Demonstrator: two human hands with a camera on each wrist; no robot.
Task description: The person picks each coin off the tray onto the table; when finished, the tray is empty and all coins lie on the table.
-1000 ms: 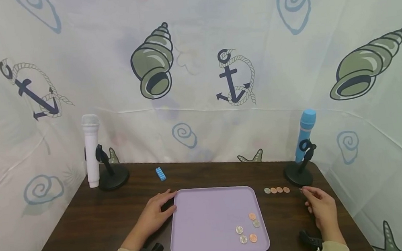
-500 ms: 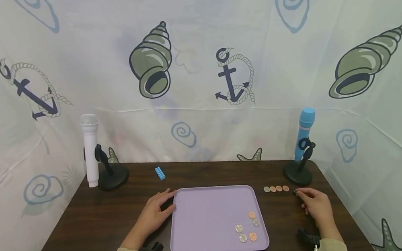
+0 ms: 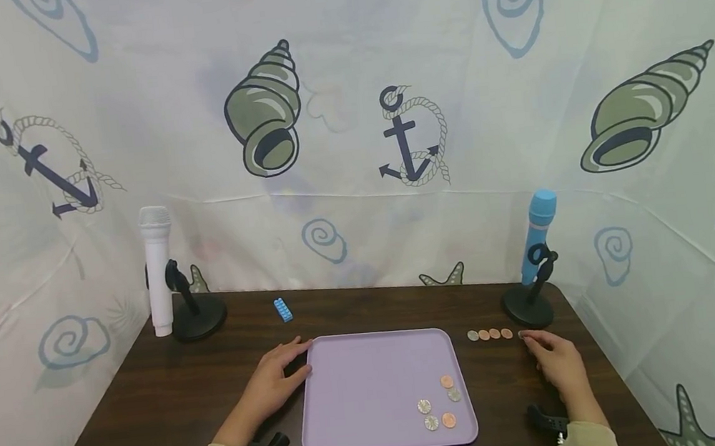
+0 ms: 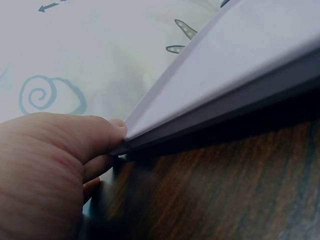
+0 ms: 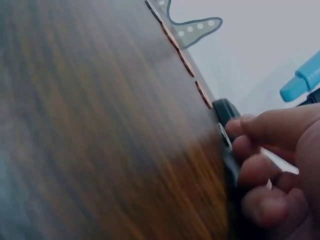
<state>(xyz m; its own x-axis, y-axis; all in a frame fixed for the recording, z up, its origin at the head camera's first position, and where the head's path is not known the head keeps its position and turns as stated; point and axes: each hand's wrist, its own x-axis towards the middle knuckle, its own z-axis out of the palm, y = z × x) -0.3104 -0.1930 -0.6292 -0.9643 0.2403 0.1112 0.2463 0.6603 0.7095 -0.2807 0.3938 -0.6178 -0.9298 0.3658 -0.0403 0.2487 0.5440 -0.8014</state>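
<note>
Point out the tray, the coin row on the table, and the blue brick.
tray (image 3: 373,386), head view, bare middle of its floor
coin row (image 3: 490,334), head view, third coin
blue brick (image 3: 282,309), head view, top face

left hand (image 3: 274,384) flat, fingers relaxed, right hand (image 3: 554,360) fingertips pinched

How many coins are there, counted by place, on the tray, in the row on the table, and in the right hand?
Coins on the tray: 5
Coins in the row on the table: 4
Coin pinched by the right hand: 1
Total: 10 coins
</note>
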